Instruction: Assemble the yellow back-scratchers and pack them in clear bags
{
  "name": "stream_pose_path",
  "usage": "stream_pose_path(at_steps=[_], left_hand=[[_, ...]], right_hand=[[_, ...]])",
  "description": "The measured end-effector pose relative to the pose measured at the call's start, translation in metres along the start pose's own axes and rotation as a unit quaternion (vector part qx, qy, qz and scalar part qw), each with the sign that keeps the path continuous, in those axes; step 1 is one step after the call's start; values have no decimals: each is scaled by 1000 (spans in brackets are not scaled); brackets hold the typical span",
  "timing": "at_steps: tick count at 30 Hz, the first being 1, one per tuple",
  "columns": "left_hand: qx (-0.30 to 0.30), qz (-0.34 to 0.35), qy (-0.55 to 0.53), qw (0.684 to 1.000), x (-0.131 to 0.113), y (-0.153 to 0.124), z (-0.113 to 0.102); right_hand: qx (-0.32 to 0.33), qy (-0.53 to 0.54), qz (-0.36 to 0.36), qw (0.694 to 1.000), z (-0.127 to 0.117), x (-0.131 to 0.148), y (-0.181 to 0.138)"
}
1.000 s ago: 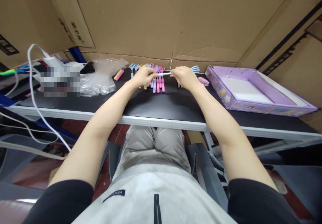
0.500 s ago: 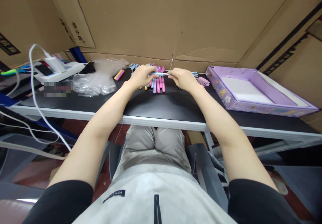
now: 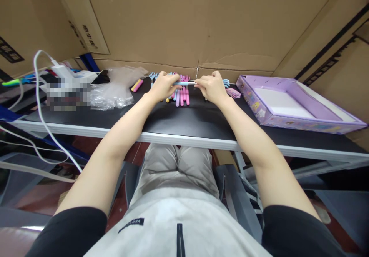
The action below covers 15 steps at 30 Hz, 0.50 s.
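Note:
Between both hands, level above the table, is a light blue back scratcher (image 3: 181, 83) with a thin metal rod. My left hand (image 3: 163, 86) is closed round its blue handle. On the right, my right hand (image 3: 211, 87) pinches the rod. A blue claw head (image 3: 226, 83) shows just past the right hand; whether it belongs to the held back scratcher is hidden by that hand. Behind and below lie several back scratchers (image 3: 182, 97) in pink, purple, blue and yellow, claws toward the cardboard, partly covered by my left hand.
Pink cards (image 3: 233, 92) lie right of my right hand, beside a purple open box (image 3: 288, 123). To the left are a pink-and-yellow piece (image 3: 137, 85), clear plastic bags (image 3: 113, 91) and a charger with a white cable (image 3: 63, 73). Cardboard (image 3: 184, 26) walls the table's back.
My right hand has shifted slightly right, its fingers raised a little, and more of the blue claw head shows beside it. My left hand stays on the handle.

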<state>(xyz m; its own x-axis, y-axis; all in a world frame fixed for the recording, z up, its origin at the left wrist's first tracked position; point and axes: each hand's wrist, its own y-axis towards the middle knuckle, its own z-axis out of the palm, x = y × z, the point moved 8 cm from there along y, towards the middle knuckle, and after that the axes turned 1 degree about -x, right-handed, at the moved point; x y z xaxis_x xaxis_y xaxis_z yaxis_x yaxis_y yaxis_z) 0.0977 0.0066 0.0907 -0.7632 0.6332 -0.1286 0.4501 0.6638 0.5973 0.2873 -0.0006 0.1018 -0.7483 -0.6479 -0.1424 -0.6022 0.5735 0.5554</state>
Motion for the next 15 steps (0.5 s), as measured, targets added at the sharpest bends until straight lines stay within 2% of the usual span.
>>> stream_pose_path(at_steps=[9, 15], left_hand=[[-24, -4, 23, 999, -1, 2, 0], [-59, -2, 34, 998, -2, -1, -9]], right_hand=[[-6, -38, 3, 999, -1, 1, 1], [-18, -36, 11, 999, -3, -3, 0]])
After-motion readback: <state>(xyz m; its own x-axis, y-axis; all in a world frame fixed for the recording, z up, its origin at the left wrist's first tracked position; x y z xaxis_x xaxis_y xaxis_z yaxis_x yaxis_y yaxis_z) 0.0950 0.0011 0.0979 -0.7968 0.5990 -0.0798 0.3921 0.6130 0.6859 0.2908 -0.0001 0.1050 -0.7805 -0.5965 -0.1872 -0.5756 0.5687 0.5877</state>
